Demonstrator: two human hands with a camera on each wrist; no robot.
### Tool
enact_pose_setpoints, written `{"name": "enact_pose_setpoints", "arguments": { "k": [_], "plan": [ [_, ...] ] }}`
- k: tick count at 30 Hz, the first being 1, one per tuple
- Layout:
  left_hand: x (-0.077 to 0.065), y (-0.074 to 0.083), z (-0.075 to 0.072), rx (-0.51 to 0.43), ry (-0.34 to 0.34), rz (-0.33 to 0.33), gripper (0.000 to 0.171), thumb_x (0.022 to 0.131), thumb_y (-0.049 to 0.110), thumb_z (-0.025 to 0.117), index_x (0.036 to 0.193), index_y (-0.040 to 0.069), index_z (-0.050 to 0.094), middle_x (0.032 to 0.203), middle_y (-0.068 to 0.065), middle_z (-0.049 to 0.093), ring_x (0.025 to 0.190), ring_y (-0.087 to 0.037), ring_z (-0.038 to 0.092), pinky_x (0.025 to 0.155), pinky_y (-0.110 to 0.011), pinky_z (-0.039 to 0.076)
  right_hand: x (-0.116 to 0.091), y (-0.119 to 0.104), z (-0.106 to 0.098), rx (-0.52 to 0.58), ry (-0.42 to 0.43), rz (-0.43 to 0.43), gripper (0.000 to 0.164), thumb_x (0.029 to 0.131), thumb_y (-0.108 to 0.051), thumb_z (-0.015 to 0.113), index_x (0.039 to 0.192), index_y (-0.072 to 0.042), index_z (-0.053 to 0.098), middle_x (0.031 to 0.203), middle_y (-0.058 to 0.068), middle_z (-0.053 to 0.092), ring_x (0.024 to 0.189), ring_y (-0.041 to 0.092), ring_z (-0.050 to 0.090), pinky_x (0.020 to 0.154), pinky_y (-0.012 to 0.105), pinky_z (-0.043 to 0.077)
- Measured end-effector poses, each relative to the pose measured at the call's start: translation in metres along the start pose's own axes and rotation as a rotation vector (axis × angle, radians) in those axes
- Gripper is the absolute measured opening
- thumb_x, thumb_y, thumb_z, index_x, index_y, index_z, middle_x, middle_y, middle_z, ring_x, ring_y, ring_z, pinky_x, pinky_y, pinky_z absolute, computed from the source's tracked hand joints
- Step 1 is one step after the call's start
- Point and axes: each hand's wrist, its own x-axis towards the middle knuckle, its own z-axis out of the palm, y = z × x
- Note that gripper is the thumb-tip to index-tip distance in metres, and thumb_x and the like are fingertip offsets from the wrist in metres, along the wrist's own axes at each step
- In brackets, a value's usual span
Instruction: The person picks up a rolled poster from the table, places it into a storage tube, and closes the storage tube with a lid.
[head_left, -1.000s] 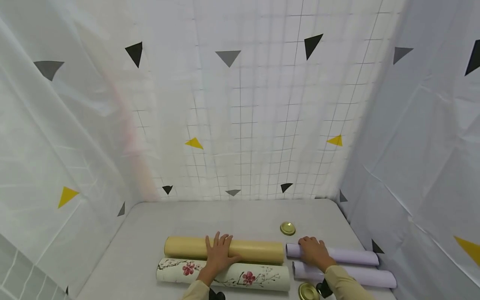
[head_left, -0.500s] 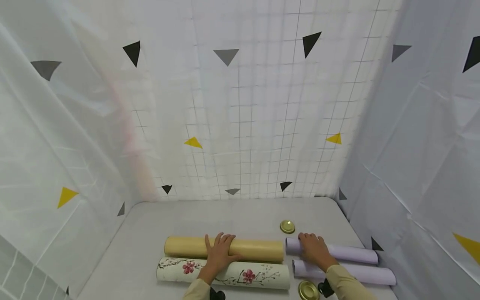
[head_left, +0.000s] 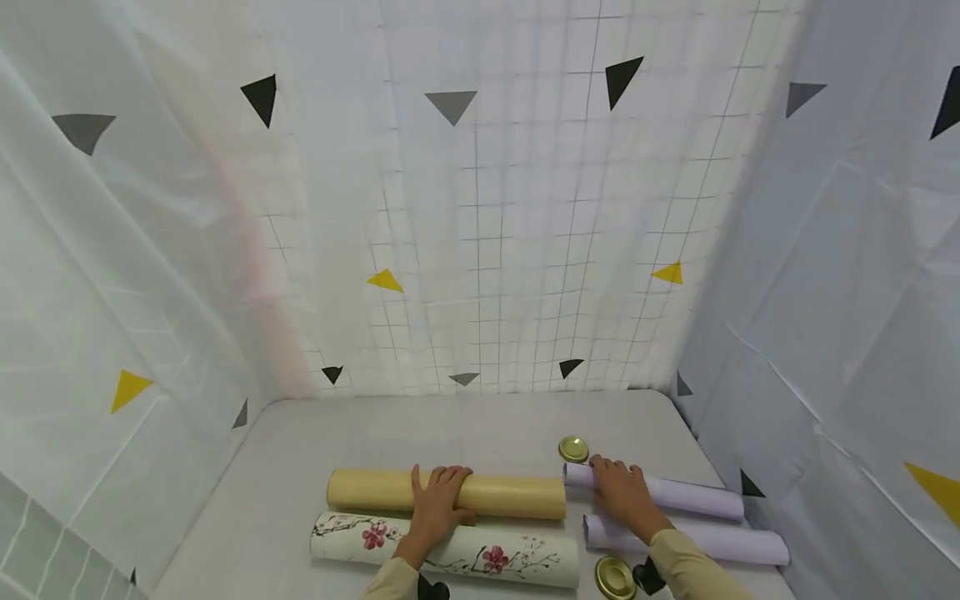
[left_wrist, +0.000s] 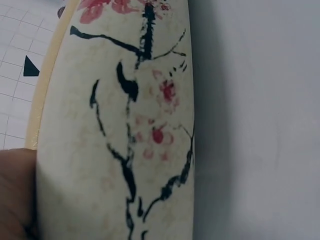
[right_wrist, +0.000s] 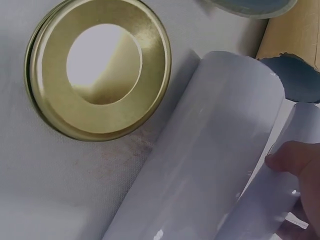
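Note:
My left hand (head_left: 438, 508) lies over the tan cardboard tube (head_left: 517, 497), fingers across its far side and thumb on its near side. In front of it lies a white tube with plum blossoms (head_left: 540, 557), which fills much of the left wrist view. My right hand (head_left: 624, 498) grips the farther lavender roll (head_left: 697, 497) close to its left end. That end is near the tan tube's right end, whose dark hollow (right_wrist: 295, 77) shows in the right wrist view. A second lavender roll (head_left: 727, 543) lies nearer, under the right forearm.
One round gold lid (head_left: 573, 448) lies beyond the tubes, and another gold lid (head_left: 615, 577) is near the right wrist. White sheeting (head_left: 480, 250) with coloured triangles walls the table (head_left: 360, 433) at the back and sides.
The right hand has shifted the farther lavender roll slightly left, bringing its end closer to the tan tube. The left hand stays on the tan tube, its fingers leaning a little more to the right.

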Motion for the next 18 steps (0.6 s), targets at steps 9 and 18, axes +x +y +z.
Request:
{"name": "enact_pose_setpoints", "arguments": {
  "k": [9,18],
  "plan": [
    [0.000,0.006,-0.004,0.036,0.020,-0.041,0.074,0.073,0.037,0.087,0.138,0.017,0.059,0.139,-0.004,0.064,0.131,-0.034,0.054,0.114,-0.078,0.023,0.000,-0.008,0.000,0.041,0.061,-0.045,0.053,0.084,-0.009,0.080,0.134,-0.012,0.063,0.116,0.015,0.072,0.106,0.039,0.067,0.087,0.064,0.049],
    [0.003,0.001,0.006,0.101,0.104,-0.053,0.074,0.072,0.040,0.087,0.138,0.023,0.058,0.139,0.000,0.064,0.131,-0.028,0.054,0.115,-0.076,0.025,0.000,-0.010,0.003,0.054,0.064,-0.044,0.056,0.083,-0.011,0.080,0.136,-0.015,0.062,0.117,0.013,0.071,0.108,0.037,0.066,0.089,0.063,0.050]
  ]
}}
